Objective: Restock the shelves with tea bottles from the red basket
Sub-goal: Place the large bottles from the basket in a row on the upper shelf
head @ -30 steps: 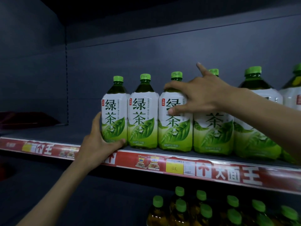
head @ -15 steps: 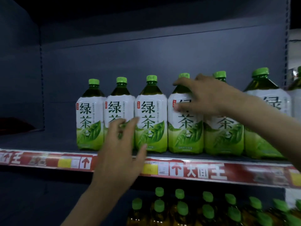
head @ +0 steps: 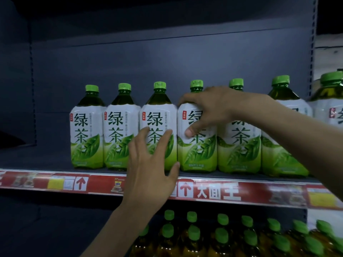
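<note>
The tea bottles (head: 86,130) stand upright in a single row along the front of the shelf (head: 46,162), running from left of centre to the right edge of the frame. Each has a green cap, dark tea showing at the shoulder and a white-and-green label with large green characters, and neighbouring bottles touch or nearly touch. The fourth bottle (head: 197,156) from the left, at the middle of the frame, is grasped by the right hand (head: 213,106). The thumb presses on the front of its label and the fingers curl over its shoulder just below the cap. That forearm comes in from the right edge, crossing in front of the bottles further right.

The third bottle (head: 157,114), just left of it, is partly covered by the left hand (head: 148,175), which rises from the lower middle of the frame. Its fingers are straight and spread, released, with the tips over the lower half of the label. Whether they touch the bottle cannot be told.

A red price strip (head: 213,191) with white characters, arrows and yellow tags runs along the shelf's front edge. Below it, at lower right, more green-capped bottles (head: 221,236) crowd the lower shelf. A dark grey back panel (head: 167,62) fills the upper frame.
</note>
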Available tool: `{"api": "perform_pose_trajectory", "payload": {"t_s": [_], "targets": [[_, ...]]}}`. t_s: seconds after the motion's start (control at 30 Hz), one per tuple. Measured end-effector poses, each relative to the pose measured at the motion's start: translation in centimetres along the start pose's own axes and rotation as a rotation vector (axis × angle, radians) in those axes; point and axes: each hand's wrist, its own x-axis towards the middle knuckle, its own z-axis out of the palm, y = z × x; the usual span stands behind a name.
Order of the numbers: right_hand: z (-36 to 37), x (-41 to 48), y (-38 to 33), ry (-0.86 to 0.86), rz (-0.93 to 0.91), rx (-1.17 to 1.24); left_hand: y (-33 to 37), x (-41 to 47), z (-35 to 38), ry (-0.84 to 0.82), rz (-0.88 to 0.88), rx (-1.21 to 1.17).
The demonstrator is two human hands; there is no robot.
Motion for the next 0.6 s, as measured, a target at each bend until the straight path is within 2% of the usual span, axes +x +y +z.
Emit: {"api": "perform_pose_trajectory", "payload": {"t_s": [0.17,0.23,0.3,0.33,0.37,0.43,0.6], "targets": [[0.5,-2.3,-0.5,0.045,0.049,-0.016,0.9,-0.2,0.8,0.035,-0.01,0.049],[1.0,-4.3,-0.1,0.26,0.072,-0.073,1.8,-0.4,1.2,0.069,-0.002,0.049],[1.6,-6.1,1.0,0.502,0.158,-0.005,3.3,-0.5,1.7,0.074,0.05,0.022],[1.9,-6.6,2.0,0.55,0.219,0.042,4.1,-0.5,2.0,0.069,0.077,0.009],[2.2,-7.0,2.9,0.534,0.276,0.063,5.0,-0.5,2.3,0.059,0.096,-0.004],[2.6,-7.2,4.3,0.391,0.318,0.039,6.3,-0.4,2.9,0.036,0.1,-0.008],[0.6,-6.1,4.7,0.028,0.255,-0.18,6.9,-0.1,3.2,0.023,0.058,0.007]]}}
